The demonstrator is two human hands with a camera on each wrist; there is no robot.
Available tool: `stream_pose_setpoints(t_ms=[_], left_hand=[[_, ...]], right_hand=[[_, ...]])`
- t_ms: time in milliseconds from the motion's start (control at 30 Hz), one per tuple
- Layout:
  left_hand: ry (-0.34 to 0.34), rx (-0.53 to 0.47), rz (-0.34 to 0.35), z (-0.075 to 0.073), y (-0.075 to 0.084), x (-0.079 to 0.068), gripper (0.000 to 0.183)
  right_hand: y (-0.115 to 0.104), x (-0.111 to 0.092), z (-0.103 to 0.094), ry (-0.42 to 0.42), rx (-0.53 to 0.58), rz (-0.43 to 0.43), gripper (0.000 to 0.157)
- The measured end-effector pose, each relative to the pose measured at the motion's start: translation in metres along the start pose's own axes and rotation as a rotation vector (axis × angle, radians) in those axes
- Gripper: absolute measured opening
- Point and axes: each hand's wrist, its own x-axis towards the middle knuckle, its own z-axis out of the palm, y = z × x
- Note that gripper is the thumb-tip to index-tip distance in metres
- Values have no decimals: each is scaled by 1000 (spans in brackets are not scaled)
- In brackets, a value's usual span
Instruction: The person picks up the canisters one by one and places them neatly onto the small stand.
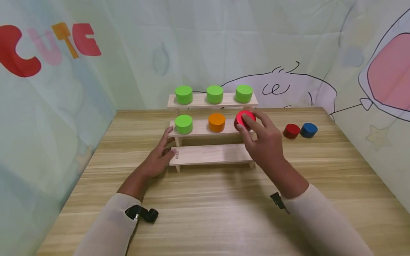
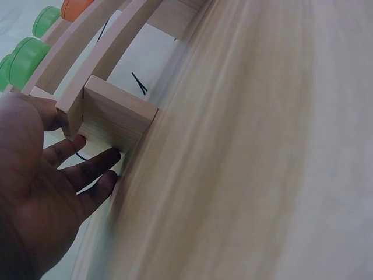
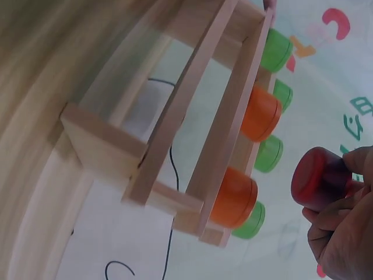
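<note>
A light wooden three-step stand [image 1: 213,154] carries round blocks. My left hand [image 1: 157,159] holds its left end, the thumb on the lowest step and the other fingers at the side, near the leg in the left wrist view. My right hand [image 1: 266,140] pinches a red round block [image 1: 245,120] between thumb and fingers. In the right wrist view, the red block [image 3: 317,178] hangs apart from an orange block [image 3: 233,197] at the middle step's right end; the head view hides that orange one. Beside it on that step are another orange block [image 1: 216,122] and a green block [image 1: 184,124].
Three green blocks, one of them at the right end [image 1: 244,94], line the top step. On the wooden table [image 1: 205,213], right of the stand, a dark red block [image 1: 291,131] sits next to a blue block [image 1: 309,130]. A printed cloth [image 1: 192,42] hangs behind.
</note>
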Motion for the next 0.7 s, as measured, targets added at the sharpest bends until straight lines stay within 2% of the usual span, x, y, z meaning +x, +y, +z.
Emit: stream_pose_setpoints(t_ms=[300, 500, 700], left_hand=[[2, -14, -6, 0, -2, 2, 79], [0, -27, -5, 1, -4, 2, 79], [1, -24, -30, 0, -3, 2, 80]], right_hand=[[-25, -8, 25, -56, 139, -54, 38], [-45, -13, 40, -213, 205, -51, 42], [-61, -13, 53, -369, 304, 52, 46]])
